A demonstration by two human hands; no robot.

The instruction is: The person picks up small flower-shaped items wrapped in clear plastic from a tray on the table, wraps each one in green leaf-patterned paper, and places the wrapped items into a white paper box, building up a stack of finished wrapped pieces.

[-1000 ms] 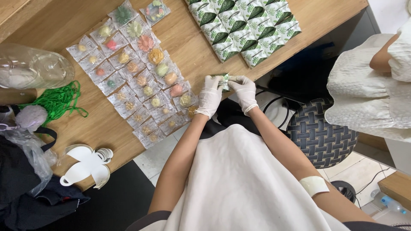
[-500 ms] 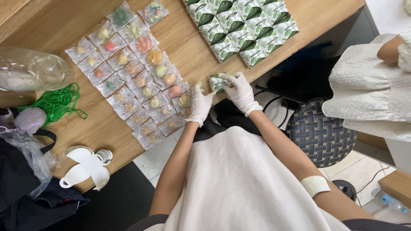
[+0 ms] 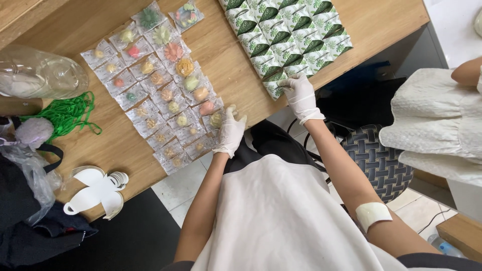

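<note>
Right hand (image 3: 301,95) touches green-leaf boxes (image 3: 288,37); left hand (image 3: 230,131) touches wrapped sweets (image 3: 160,95).

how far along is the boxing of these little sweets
Done: many green-and-white leaf-print boxes lie in rows on the wooden table. In hand: the right hand touches the nearest box of that block, while the left hand rests by the clear-wrapped colourful sweets. Left: dozens of sweets lie unboxed.
</note>
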